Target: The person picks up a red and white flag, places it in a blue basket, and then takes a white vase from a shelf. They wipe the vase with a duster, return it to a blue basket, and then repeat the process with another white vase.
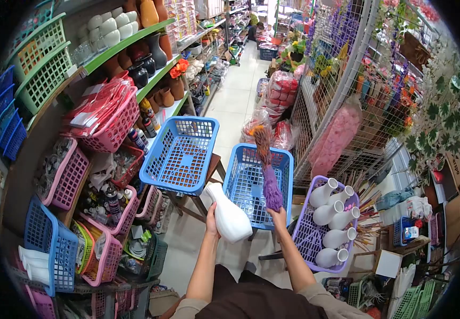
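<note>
Though vases overlap, the purple basket holds perhaps six.

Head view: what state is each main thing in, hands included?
White vase, held tilted
Purple-and-brown bundle, held at a slant
Left hand, closed on the white vase
Right hand, closed on the bundle's lower end
Left blue basket, open-topped, on a stool
Right blue basket, open-topped
Purple basket, open-topped, holding pale vases

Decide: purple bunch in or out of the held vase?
Out: the right hand holds the bunch apart from the vase in the left hand.
</note>
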A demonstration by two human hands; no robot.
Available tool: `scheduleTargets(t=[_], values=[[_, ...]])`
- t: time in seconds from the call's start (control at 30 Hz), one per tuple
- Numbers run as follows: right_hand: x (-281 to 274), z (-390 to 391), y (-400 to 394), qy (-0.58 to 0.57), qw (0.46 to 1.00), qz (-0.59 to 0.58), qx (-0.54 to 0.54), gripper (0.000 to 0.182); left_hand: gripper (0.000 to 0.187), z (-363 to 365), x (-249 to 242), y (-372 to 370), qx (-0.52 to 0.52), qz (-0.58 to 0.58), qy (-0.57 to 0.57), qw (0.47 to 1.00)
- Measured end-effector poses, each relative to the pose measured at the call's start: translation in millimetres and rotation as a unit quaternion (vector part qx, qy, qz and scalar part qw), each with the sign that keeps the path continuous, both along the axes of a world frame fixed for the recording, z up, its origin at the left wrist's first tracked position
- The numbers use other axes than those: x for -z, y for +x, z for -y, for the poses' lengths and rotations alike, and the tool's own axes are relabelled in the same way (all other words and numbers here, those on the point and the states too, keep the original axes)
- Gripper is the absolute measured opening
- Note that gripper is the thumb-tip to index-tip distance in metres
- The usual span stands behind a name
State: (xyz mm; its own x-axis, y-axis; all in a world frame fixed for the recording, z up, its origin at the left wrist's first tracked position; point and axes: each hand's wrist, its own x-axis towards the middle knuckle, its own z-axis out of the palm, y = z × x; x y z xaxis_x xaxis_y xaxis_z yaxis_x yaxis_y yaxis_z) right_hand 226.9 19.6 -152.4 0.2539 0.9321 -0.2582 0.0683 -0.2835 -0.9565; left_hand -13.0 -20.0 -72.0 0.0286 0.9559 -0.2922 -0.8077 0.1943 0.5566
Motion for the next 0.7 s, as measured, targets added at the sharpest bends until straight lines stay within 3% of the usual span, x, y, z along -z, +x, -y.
scheduleTargets(t=[0.03,0.13,0.17,0.23,0.3,0.37,0.43,0.5,0.63,0.7], values=[[2,0,11,0.086,0.992,0.093,0.0,0.036,0.05,1,-11,2,0.002,0.0,0.004,1.0],[-58,33,49,0.145,0.964,0.21,-0.07,0.04,0.055,3,-30,8,0.024,-0.01,0.035,0.999],[-77,43,60,0.22,0.922,0.312,-0.068,0.038,0.055,1,-29,8,0.028,-0.011,0.038,0.999],[-91,55,93,0.248,0.847,0.461,-0.088,0.034,0.055,-2,-30,9,0.046,0.073,0.051,0.995],[-122,68,109,0.289,0.829,0.471,-0.086,0.033,0.054,3,-50,13,0.066,0.094,0.053,0.992],[-145,78,121,0.332,0.808,0.48,-0.087,0.032,0.055,-16,-24,20,0.001,0.115,0.15,0.982],[-157,84,131,0.369,0.783,0.494,-0.088,0.028,0.056,-20,-23,15,0.049,0.154,0.156,0.974],[-164,84,140,0.357,0.769,0.517,-0.117,0.028,0.057,1,-80,25,0.046,0.151,0.122,0.98],[-181,76,136,0.35,0.755,0.544,-0.109,0.033,0.06,11,-87,37,0.114,0.237,0.152,0.953],[-179,66,129,0.343,0.762,0.543,-0.081,0.032,0.063,14,-79,42,0.138,0.209,0.147,0.957]])
